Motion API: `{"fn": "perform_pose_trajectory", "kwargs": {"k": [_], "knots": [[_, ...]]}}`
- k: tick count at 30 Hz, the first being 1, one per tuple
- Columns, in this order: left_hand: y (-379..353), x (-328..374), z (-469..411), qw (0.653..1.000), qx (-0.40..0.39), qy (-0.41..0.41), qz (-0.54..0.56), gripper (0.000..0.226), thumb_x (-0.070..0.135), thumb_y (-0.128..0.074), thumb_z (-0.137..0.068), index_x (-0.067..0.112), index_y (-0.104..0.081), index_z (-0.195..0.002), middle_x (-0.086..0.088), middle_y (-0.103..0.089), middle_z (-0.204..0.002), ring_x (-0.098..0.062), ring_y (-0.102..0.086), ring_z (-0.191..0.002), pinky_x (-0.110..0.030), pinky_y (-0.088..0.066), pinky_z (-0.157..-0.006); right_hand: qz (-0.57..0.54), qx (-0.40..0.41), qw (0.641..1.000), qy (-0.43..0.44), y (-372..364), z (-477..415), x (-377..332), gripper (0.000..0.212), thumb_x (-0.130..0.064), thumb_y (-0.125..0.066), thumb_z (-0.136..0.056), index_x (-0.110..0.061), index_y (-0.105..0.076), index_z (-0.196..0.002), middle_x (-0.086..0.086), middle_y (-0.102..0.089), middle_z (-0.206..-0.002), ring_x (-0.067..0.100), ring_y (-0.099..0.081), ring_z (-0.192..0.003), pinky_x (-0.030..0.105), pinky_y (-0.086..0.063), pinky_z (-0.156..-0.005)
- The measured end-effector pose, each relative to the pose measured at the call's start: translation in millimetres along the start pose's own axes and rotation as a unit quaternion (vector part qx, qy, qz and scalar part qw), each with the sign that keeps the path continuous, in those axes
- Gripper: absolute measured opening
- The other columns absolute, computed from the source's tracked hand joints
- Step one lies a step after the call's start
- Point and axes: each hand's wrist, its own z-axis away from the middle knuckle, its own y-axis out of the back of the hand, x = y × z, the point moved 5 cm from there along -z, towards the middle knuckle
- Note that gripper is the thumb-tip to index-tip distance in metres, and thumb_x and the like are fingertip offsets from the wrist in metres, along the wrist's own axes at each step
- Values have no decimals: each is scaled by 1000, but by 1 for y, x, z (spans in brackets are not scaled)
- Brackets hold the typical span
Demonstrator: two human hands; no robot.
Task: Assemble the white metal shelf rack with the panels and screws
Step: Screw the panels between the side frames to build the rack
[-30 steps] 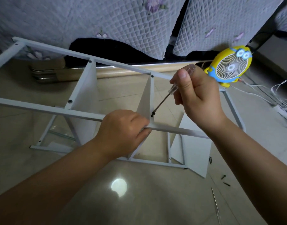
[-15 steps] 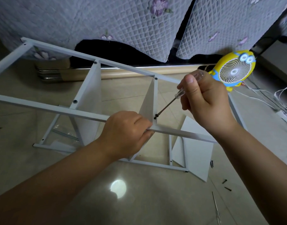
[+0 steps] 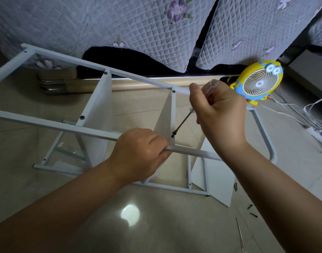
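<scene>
White metal shelf rack point(image 3: 138, 77), on its side near the far edge of the floor point(image 3: 156, 225): likely light, stiff (hold by a rail beside a joint); left hand point(image 3: 138, 152) grips the near rail point(image 3: 47, 123), right hand point(image 3: 220, 114) grips a screwdriver point(image 3: 184, 121) set on a screw point(image 3: 173, 135).

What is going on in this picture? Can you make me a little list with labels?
Left hand: grips the near rail of the rack
Right hand: holds the screwdriver
Screwdriver tip: on a dark screw at the middle panel edge
Spare panel: on the floor, under the rack's right end
Loose screws: on the floor, right side
Fan: yellow, behind the right hand
</scene>
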Motion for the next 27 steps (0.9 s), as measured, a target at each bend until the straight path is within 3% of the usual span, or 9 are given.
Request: {"fn": "perform_pose_trajectory", "kwargs": {"k": [4, 7, 9, 11, 16, 18, 22, 24, 27], "knots": [[1, 0, -1, 1000, 0, 0, 1, 32, 24, -52, -84, 3, -71, -70, -10, -65, -59, -26, -60, -48, -32, -50, -44, 44, -44, 997, 54, -1, -10, -9, 37, -26, -55, -83, -2, -49, -55, 10, -52, -51, 19, -46, -56, 15, -31, -50], [0, -1, -1, 1000, 5, -2, -3, 30, 23, -54, -83, 3, -70, -68, -10, -64, -58, -27, -59, -48, -31, -50, -44, -9, -103, 994, 31, -2, -14, -5, 12, -26, -59, -83, -23, -53, -73, -5, -52, -65, 6, -47, -54, 11, -35, -53], [-1, -2, 0, 1000, 9, -8, -5, 28, 21, -56, -82, 3, -69, -66, -11, -64, -58, -27, -59, -47, -32, -49, -43, -68, -148, 986, -23, -4, -12, 2, 24, -14, -63, -85, -33, -48, -88, -10, -54, -66, 3, -48, -46, 13, -37, -49], [1, -1, 2, 1000, 21, -13, -8, 24, 17, -60, -80, 2, -69, -63, -11, -63, -57, -27, -58, -46, -33, -49, -43, -71, -158, 984, -31, -4, -9, 4, 34, -8, -61, -86, -32, -41, -99, -12, -57, -67, 1, -50, -42, 9, -36, -47], [5, 0, 3, 999, 35, -20, -13, 25, 17, -61, -79, 2, -69, -61, -12, -64, -57, -26, -60, -47, -32, -50, -42, -107, -159, 981, 0, -5, -4, 4, 48, -10, -55, -86, -31, -28, -119, 4, -58, -62, 7, -46, -35, 15, -39, -43], [5, -4, 4, 1000, 18, -19, -2, 30, 21, -58, -84, 2, -70, -64, -11, -65, -60, -26, -61, -50, -33, -51, -45, -124, -165, 978, 20, -4, -3, 3, 45, -11, -53, -86, -33, -31, -118, 11, -56, -60, 10, -45, -35, 16, -39, -43], [18, -17, 9, 1000, -2, -6, 1, 33, 29, -57, -85, 3, -72, -69, -9, -67, -64, -24, -62, -52, -32, -52, -47, -145, -167, 975, -12, -7, -4, 6, 7, -31, -44, -89, -30, -38, -88, -4, -54, -58, 14, -49, -36, 19, -35, -39], [26, -23, 11, 1000, -2, 0, -2, 33, 30, -58, -85, 4, -72, -70, -8, -67, -64, -23, -62, -52, -32, -52, -47, -149, -175, 973, 1, -7, -7, 4, 16, -41, -33, -88, -27, -38, -82, -3, -56, -61, 15, -52, -40, 19, -37, -41], [28, -27, 13, 1000, -13, 3, -4, 33, 30, -57, -85, 4, -72, -72, -7, -67, -65, -24, -62, -53, -32, -51, -47, -111, -187, 976, 23, -1, -15, 1, 24, -40, -29, -88, -25, -45, -77, 0, -60, -67, 10, -57, -51, 14, -38, -49]]}}
